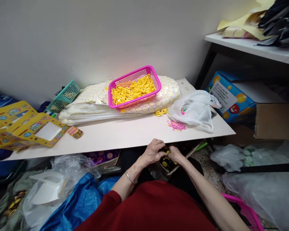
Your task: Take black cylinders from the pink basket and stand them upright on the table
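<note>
My left hand (153, 152), with a bangle on its wrist, and my right hand (175, 154) meet just below the table's front edge. Fingers on both are bent and closed together. A small yellow spot shows between them, but what they hold is too small and covered to make out. Directly under the hands is a box holding black and yellow pieces (168, 163), partly hidden by the fingers. On the table ahead, a pink basket (113, 107) is heaped with small yellow plastic parts (135, 89). Small pink pieces (177, 125) lie in a pile nearer the hands.
A white plastic bag (195, 107) sits at the table's right, beside loose yellow parts (162, 112). Yellow printed cards (47, 130) and a green basket (66, 93) are at the left. Below are purple items (104, 157), a blue sheet (79, 199) and a blue box (225, 93).
</note>
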Demonstrator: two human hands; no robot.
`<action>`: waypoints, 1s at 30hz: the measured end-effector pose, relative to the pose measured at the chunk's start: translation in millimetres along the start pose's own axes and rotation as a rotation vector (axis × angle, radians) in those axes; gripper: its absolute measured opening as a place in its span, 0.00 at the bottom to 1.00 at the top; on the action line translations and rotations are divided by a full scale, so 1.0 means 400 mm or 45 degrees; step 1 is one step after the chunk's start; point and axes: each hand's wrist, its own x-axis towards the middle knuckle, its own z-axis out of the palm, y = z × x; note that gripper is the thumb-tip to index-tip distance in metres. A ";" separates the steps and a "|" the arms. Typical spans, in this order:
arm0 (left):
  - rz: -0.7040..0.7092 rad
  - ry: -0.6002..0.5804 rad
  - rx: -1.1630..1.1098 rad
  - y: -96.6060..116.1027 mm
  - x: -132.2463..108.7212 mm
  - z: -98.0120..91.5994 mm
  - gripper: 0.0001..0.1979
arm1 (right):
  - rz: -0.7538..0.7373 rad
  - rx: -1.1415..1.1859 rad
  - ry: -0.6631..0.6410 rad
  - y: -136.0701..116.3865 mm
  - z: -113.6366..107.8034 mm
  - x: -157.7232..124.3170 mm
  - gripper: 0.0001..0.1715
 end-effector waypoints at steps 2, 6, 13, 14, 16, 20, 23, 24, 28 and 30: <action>-0.071 0.084 0.020 -0.025 -0.001 -0.012 0.11 | -0.008 -0.025 0.049 -0.014 0.006 0.028 0.11; -0.242 0.198 0.104 -0.079 0.020 -0.056 0.07 | -0.039 -0.044 0.056 -0.030 -0.011 0.038 0.14; -0.374 0.136 0.327 -0.164 0.135 -0.103 0.02 | -0.062 0.054 -0.373 -0.055 -0.132 -0.058 0.09; -0.383 0.155 0.350 -0.168 0.155 -0.108 0.03 | -0.109 0.114 -0.372 -0.058 -0.156 -0.065 0.11; -0.389 0.258 0.410 -0.171 0.196 -0.128 0.04 | -0.272 0.324 -0.172 -0.054 -0.200 -0.065 0.15; -0.284 0.641 0.607 -0.168 0.271 -0.225 0.07 | -0.327 0.581 0.486 -0.018 -0.239 -0.023 0.17; -0.212 0.705 0.663 -0.172 0.292 -0.307 0.05 | -0.304 0.747 0.680 0.004 -0.221 -0.012 0.17; -0.195 0.661 0.649 -0.175 0.290 -0.323 0.05 | -0.294 0.782 0.711 0.009 -0.212 -0.016 0.17; -0.088 0.344 0.498 -0.179 0.236 -0.300 0.07 | -0.227 0.817 0.813 0.029 -0.189 -0.049 0.20; -0.017 0.206 0.435 -0.165 0.193 -0.245 0.07 | -0.178 0.810 0.874 0.045 -0.187 -0.077 0.21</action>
